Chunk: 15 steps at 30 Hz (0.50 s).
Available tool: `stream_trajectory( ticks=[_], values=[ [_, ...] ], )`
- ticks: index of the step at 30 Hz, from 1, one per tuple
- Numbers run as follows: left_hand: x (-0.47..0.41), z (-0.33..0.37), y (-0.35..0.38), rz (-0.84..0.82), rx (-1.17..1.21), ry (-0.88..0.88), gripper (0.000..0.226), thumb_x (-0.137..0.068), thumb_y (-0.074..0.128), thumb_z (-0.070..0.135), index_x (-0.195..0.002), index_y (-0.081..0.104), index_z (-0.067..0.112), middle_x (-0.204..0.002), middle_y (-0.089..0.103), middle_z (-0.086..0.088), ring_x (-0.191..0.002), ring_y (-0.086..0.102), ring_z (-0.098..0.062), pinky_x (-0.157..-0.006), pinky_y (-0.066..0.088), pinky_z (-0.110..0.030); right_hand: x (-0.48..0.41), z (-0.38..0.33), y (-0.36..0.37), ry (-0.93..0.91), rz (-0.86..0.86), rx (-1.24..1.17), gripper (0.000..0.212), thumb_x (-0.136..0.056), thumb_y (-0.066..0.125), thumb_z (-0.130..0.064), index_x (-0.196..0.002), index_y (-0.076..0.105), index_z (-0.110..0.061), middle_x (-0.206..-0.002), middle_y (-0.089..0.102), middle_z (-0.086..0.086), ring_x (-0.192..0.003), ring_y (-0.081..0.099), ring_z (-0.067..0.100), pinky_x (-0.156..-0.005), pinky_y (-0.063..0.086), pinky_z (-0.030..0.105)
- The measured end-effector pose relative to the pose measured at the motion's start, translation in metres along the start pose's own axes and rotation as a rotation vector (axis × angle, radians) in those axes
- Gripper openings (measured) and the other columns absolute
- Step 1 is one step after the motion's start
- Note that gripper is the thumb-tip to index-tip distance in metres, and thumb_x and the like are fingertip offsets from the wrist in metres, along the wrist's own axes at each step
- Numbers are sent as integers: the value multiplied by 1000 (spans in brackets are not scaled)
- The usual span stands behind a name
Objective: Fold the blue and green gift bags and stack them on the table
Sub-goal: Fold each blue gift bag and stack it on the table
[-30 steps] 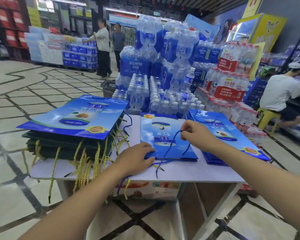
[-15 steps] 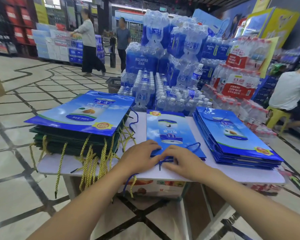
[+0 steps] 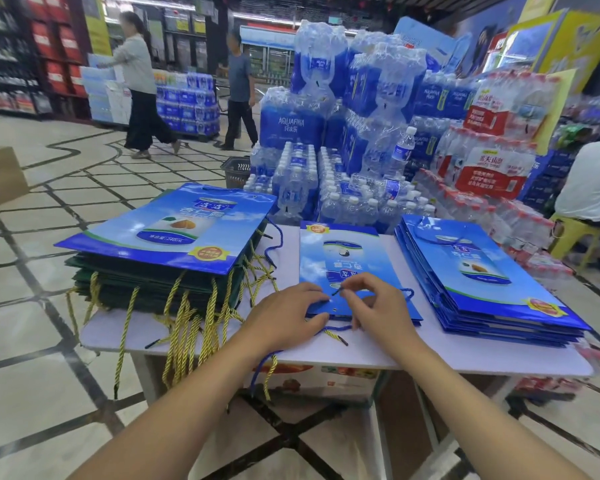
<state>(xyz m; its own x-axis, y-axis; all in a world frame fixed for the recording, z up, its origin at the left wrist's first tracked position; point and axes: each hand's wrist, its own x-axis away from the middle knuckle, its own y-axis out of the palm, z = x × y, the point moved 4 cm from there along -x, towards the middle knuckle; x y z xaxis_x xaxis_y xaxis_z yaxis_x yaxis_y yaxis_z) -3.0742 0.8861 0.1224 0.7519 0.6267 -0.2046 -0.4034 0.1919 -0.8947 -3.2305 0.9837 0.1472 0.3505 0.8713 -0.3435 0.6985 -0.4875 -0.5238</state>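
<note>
Lying flat at the middle of the white table (image 3: 430, 355), a single blue gift bag (image 3: 347, 268) is seen in the head view, with its handle end turned toward the wearer. Its near left edge is pinched by the left hand (image 3: 284, 317), with the fingers laid on top and the thumb tucked beneath. The tip of a blue cord (image 3: 340, 291) is gripped between thumb and forefinger of the right hand (image 3: 378, 306), just above a punched hole (image 3: 335, 309) at the bag's near edge; the other fingers are curled. A stack of blue bags (image 3: 492, 289) is set just beside it on the right. On the left, a pile of green bags (image 3: 153, 282), with yellow cords (image 3: 187, 327) hanging over the table edge, is topped by a further blue bag (image 3: 174, 230). Packs of bottled water (image 3: 343, 188) are stacked behind the table.
</note>
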Motion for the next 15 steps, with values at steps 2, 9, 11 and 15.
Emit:
stream_trajectory(
  ticks=[2,9,11,15],
  values=[
    [0,0,0,2,-1,-2,50,-99,49,57,-145,55,39,-152,43,24,-132,50,-5,-101,49,-34,-4,4,1,6,60,-11,11,-98,67,-16,-103,73,-23,-89,71,-15,-51,66,14,-56,50,19],
    [-2,-1,1,19,10,4,49,-98,52,56,-144,56,39,-151,44,25,-131,49,-2,-99,47,-29,-4,17,6,-95,74,144,17,-97,67,-15,-101,77,-27,-100,71,-17,-62,62,-4,-64,50,17],
    [-2,-2,2,26,14,4,48,-98,52,55,-143,57,39,-150,45,25,-131,49,-1,-99,46,-29,-4,17,9,-109,58,198,16,-95,69,-16,-102,79,-26,-99,72,-17,-60,60,-5,-70,52,23],
    [-2,-4,5,16,13,-2,48,-98,52,56,-143,57,40,-151,45,25,-132,48,-1,-100,47,-30,-3,18,13,-140,39,312,18,-95,69,-18,-109,80,-23,-101,74,-10,-62,49,-13,-77,49,23]
  ],
)
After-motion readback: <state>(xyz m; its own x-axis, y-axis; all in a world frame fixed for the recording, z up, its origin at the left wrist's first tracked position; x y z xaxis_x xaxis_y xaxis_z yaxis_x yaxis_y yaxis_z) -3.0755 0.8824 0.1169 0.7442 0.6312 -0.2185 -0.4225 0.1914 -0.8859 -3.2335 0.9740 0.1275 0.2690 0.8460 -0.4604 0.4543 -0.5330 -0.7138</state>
